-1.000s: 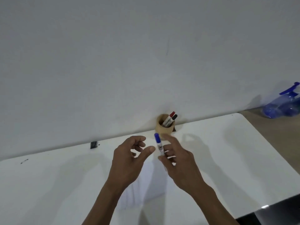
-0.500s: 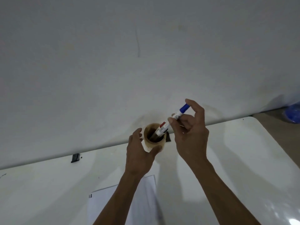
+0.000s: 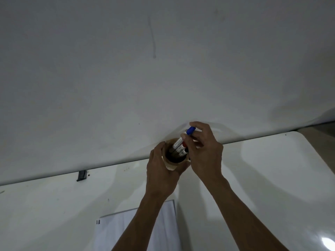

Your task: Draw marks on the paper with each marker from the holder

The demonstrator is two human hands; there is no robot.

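A round wooden holder [image 3: 171, 164] stands on the white table by the wall. My left hand [image 3: 160, 173] wraps around its left side and front. My right hand [image 3: 204, 151] pinches a blue-capped marker [image 3: 182, 138] near its cap; the marker's lower end is inside the holder, tilted up to the right. A red-capped marker [image 3: 184, 145] and a black-capped marker [image 3: 185, 151] lean inside the holder beside it. A sheet of paper [image 3: 116, 230] lies on the table near me, partly under my left forearm.
The white table [image 3: 272, 178] runs against a plain white wall [image 3: 163, 69]. A small black clip [image 3: 82, 175] sits at the wall edge on the left. The table's rounded right corner lies at the far right.
My right hand has carried the blue marker from above the paper to the holder and lowered its end inside. My left hand has closed around the holder. The view has tilted upward.
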